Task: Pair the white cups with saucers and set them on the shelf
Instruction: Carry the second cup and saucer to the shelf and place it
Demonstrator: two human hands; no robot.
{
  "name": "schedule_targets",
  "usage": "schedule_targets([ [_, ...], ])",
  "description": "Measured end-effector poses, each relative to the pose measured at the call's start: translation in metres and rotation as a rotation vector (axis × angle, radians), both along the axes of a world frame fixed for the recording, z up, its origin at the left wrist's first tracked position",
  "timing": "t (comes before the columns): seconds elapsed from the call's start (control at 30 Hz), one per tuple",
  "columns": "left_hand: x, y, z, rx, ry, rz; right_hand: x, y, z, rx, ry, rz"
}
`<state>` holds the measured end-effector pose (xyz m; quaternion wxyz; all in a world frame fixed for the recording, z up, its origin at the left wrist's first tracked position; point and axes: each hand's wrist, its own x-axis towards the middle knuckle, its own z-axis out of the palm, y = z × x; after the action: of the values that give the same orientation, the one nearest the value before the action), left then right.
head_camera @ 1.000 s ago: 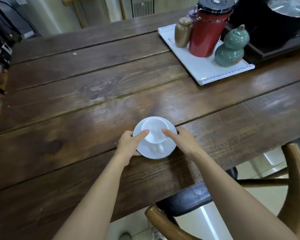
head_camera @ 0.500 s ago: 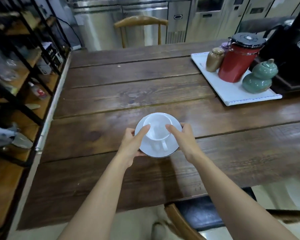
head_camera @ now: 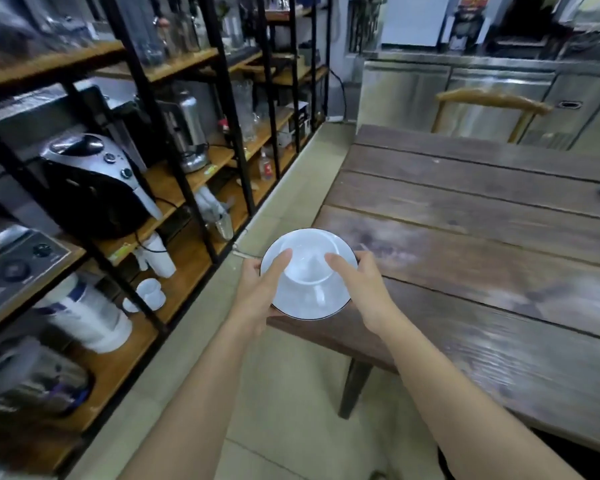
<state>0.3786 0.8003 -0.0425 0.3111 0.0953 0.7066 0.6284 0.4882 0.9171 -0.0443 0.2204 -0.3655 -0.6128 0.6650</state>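
A white cup [head_camera: 307, 263] sits on a white saucer [head_camera: 309, 303] with a dark rim, held in the air over the left end of the wooden table [head_camera: 482, 258]. My left hand [head_camera: 260, 289] grips the saucer's left edge, thumb against the cup. My right hand [head_camera: 361, 289] grips the right edge, thumb on the cup's rim. To the left stands the black-framed wooden shelf [head_camera: 174, 188]. On its lower board stands another white cup on a saucer [head_camera: 148, 294].
The shelf holds a black and silver machine [head_camera: 90, 181], a white jug [head_camera: 84, 313], stacked white cups [head_camera: 158, 254], glassware and a steel appliance [head_camera: 187, 133]. A tiled aisle runs between shelf and table. A wooden chair [head_camera: 489, 109] and steel cabinets stand behind the table.
Both hands lifted the cup and saucer off the table and carried them left to the table's end. The view swung left, bringing the shelf into sight.
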Motion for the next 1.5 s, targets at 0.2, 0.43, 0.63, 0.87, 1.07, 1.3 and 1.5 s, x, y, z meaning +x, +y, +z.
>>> schedule_targets([
  [0.2,-0.055,-0.156,0.009,-0.002,0.016,0.23,-0.085,-0.132,0.007,0.016,0.008,0.228],
  [0.43,-0.091,-0.322,0.023,-0.013,0.073,0.557,-0.169,-0.281,0.018,0.067,0.029,0.548],
  [0.63,-0.104,-0.431,0.031,0.023,0.07,0.816,-0.231,-0.388,0.022,0.119,0.036,0.762],
  [0.87,-0.149,-0.532,0.028,-0.023,0.037,0.978,-0.312,-0.496,0.008,0.094,0.01,0.956],
  [1.07,-0.217,-0.6,0.028,-0.068,0.016,1.126,-0.393,-0.573,0.006,0.186,-0.06,1.044],
  [1.3,-0.288,-0.673,0.046,-0.113,0.076,1.216,-0.473,-0.644,0.038,0.221,0.017,1.185],
  [1.5,-0.342,-0.716,0.057,-0.143,0.109,1.227,-0.532,-0.685,0.05,0.187,0.02,1.195],
])
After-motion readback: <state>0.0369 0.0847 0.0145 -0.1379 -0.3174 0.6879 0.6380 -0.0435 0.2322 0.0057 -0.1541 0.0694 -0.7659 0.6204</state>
